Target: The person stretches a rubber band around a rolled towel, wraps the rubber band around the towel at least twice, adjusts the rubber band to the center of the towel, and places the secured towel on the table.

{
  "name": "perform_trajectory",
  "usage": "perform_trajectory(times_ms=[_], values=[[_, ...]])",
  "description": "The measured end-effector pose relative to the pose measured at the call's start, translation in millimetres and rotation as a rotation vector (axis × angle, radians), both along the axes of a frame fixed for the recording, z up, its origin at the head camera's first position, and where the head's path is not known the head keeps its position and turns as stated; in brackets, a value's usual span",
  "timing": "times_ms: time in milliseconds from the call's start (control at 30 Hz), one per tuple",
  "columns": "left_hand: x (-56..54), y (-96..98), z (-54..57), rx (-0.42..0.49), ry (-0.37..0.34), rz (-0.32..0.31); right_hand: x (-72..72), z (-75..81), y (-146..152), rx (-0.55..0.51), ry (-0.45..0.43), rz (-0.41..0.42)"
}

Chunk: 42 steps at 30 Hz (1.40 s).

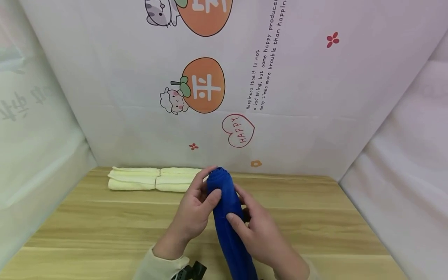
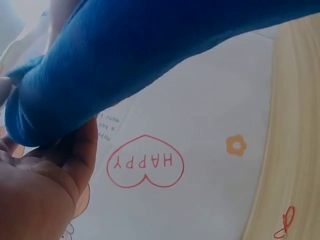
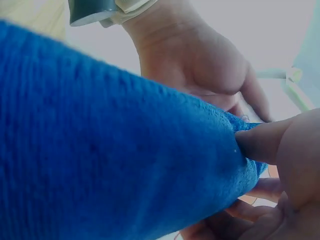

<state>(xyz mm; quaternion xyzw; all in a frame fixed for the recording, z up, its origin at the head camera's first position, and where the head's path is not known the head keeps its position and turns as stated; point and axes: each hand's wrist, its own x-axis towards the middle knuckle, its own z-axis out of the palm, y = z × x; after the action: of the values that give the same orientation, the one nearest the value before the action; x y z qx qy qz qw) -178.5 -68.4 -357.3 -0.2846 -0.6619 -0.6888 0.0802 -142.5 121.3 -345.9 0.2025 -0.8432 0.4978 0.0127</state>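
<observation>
A long folded blue towel [image 1: 236,256] is held up in front of the body, its far end raised before the white backdrop and its near end running out of the head view's bottom edge. The left hand [image 1: 192,212] grips the far end from the left, thumb on the near face and fingers behind. From the right, the right hand [image 1: 260,229] holds the towel a little lower, thumb across its face. In the right wrist view, ribbed blue cloth [image 3: 120,145] fills much of the picture. The fingers behind the towel are partly hidden.
Pale yellow rolled or folded towels [image 1: 134,179] lie along the back left of the wooden table [image 1: 105,229], against a printed white backdrop [image 1: 297,116]. White cloth walls [image 1: 402,163] stand on both sides. The left wrist carries a black device [image 1: 190,271].
</observation>
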Motion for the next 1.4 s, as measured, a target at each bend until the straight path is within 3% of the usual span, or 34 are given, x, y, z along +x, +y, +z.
perform_trajectory(times_ms=[167, 267, 467, 567, 700, 800, 900, 1000, 1167, 1400], values=[[3.1, 2.0, 3.5, -0.074, -0.042, 0.064, -1.6, 0.5, -1, 0.014, 0.021, -0.055], [3.0, 1.3, 4.8, -0.053, -0.063, 0.101, -4.3, 0.7, 3, -0.013, -0.02, -0.027], [0.7, -3.6, 4.9, 0.061, -0.096, 0.059, -21.0, -3.5, 24, -0.224, -0.268, 0.331], [-0.8, -5.1, 4.0, 0.094, -0.113, 0.012, -28.8, -8.5, 32, -0.255, -0.337, 0.418], [-5.6, -7.6, 1.9, 0.121, -0.144, -0.006, -35.3, -10.1, 42, -0.237, -0.302, 0.343], [-12.5, -10.8, -2.6, 0.085, -0.207, 0.072, -38.7, -4.3, 54, -0.181, -0.223, 0.189], [-22.6, -13.0, -12.8, -0.017, -0.291, 0.145, -41.3, 3.7, 68, -0.132, -0.18, 0.04], [-33.3, -13.5, -28.1, -0.21, -0.337, 0.191, -43.6, 11.0, 79, -0.088, -0.159, -0.05], [-46.6, -9.0, -55.0, -0.601, -0.304, 0.249, -44.6, 16.2, 89, -0.053, -0.136, -0.09], [-64.9, 3.3, -77.2, -0.906, -0.281, 0.336, -42.9, 17.1, 89, -0.038, -0.137, -0.099]])
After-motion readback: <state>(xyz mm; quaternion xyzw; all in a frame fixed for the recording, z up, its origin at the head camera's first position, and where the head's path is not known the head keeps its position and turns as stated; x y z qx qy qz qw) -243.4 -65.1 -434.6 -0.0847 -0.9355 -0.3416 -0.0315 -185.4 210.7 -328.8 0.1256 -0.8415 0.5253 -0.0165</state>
